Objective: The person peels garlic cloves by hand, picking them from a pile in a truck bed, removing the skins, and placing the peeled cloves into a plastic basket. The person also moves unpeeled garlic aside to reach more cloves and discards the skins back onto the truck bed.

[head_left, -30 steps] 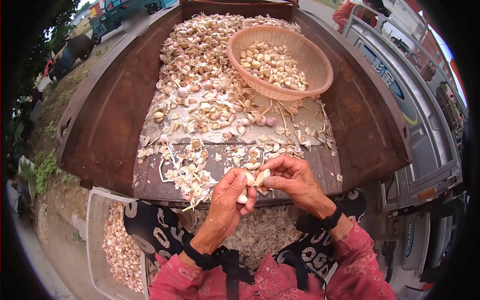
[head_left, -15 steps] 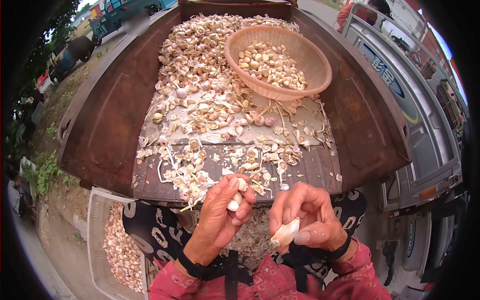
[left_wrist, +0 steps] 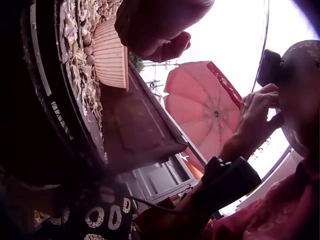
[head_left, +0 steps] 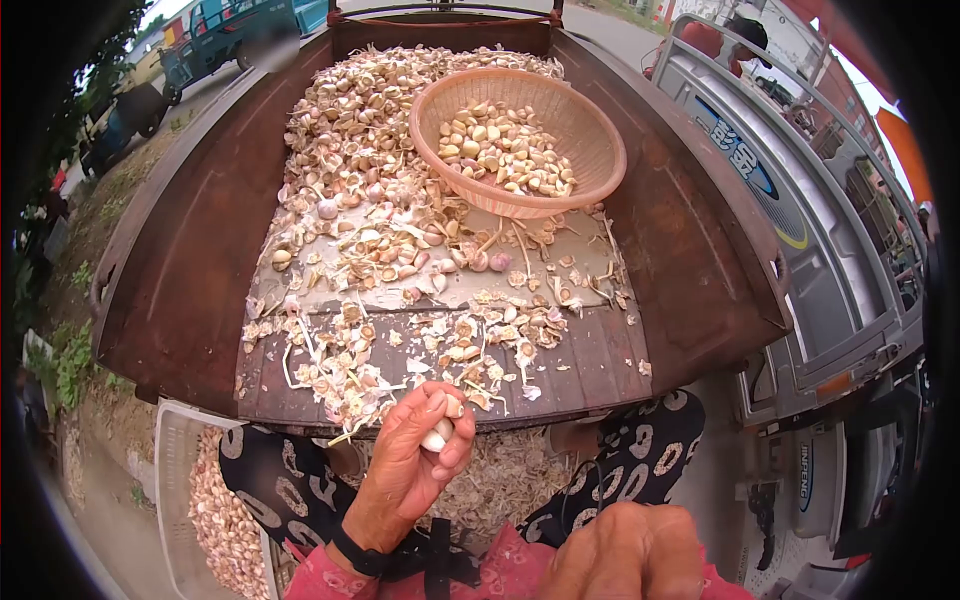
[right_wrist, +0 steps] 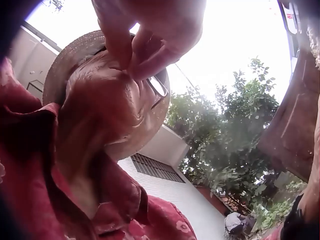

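Note:
Peeled garlic cloves (head_left: 437, 436) are held in my left hand (head_left: 395, 465), its thumb and fingers curled round them just in front of the cart bed's near edge. My right hand (head_left: 630, 555) is raised close to the head camera, its knuckles toward the lens and its fingertips hidden there. In the right wrist view the bent fingers (right_wrist: 150, 55) come together close to the wearer's glasses (right_wrist: 158, 86). I cannot tell whether a clove is between them. Garlic skins and stalks (head_left: 350, 375) lie scattered on the boards beyond the left hand.
A pink plastic basket (head_left: 592, 145) of cloves stands against a garlic heap (head_left: 340, 110) in the rusty cart bed (head_left: 680, 250). Below left, a white crate (head_left: 170, 500) holds more garlic. Skins (head_left: 510, 480) cover the ground between the knees. A grey vehicle (head_left: 800, 240) stands at right.
The right hand parted from the left with a garlic clove, then moved back and up toward the head; that clove is out of sight now. The left hand keeps its cloves.

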A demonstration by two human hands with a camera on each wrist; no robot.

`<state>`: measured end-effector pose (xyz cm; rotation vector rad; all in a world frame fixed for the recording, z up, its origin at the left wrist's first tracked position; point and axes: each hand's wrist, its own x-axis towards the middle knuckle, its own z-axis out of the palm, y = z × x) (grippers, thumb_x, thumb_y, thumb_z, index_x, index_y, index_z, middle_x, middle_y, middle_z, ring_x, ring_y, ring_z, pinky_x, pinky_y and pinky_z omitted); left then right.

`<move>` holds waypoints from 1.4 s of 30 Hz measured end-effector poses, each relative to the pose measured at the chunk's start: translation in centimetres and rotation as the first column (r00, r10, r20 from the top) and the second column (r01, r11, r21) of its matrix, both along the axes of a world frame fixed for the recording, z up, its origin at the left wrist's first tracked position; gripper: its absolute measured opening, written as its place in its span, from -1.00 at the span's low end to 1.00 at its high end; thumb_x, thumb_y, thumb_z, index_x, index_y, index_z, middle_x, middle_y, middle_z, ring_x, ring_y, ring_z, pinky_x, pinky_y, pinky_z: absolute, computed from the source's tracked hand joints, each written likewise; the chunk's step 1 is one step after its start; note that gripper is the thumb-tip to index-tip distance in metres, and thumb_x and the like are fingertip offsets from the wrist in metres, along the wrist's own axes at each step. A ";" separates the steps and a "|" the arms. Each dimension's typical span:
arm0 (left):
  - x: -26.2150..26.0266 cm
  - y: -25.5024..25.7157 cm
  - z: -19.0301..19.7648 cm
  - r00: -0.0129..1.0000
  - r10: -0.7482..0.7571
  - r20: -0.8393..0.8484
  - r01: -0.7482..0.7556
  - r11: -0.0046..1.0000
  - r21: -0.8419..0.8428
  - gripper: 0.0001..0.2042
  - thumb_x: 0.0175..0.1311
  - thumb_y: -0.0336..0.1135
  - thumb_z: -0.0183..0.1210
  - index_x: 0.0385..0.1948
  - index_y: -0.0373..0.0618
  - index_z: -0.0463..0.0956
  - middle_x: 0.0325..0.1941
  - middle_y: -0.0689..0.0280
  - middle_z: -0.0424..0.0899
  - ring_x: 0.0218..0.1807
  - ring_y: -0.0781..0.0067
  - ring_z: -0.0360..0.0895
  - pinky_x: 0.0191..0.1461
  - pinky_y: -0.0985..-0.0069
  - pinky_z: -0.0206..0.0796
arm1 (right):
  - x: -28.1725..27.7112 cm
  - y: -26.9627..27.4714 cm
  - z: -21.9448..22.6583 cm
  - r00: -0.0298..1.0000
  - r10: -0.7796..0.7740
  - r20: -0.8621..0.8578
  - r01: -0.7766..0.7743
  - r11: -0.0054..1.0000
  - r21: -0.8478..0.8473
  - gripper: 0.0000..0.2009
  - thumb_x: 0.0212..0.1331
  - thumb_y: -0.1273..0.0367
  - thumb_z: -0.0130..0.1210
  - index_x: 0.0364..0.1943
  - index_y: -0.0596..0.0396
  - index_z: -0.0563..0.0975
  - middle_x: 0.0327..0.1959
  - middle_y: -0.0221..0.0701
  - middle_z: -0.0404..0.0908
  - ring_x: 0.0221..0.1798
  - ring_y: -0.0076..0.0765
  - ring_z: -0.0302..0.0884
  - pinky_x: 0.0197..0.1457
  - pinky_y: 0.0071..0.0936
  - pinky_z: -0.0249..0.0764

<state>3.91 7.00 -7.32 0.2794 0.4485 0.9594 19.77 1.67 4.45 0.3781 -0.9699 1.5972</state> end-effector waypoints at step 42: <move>-3.3 -5.9 7.9 0.981 0.151 -0.125 0.025 0.534 0.845 -0.58 0.19 -0.19 0.41 -0.14 -0.38 0.51 -0.34 0.08 0.56 -0.43 0.36 0.54 -0.39 0.46 0.42 | 2.9 1.1 -1.5 0.761 -0.515 0.395 0.319 0.827 0.463 -0.93 -0.06 0.54 0.39 -0.45 0.18 0.72 -0.16 -0.13 0.67 -0.22 -0.20 0.69 -0.16 -0.42 0.68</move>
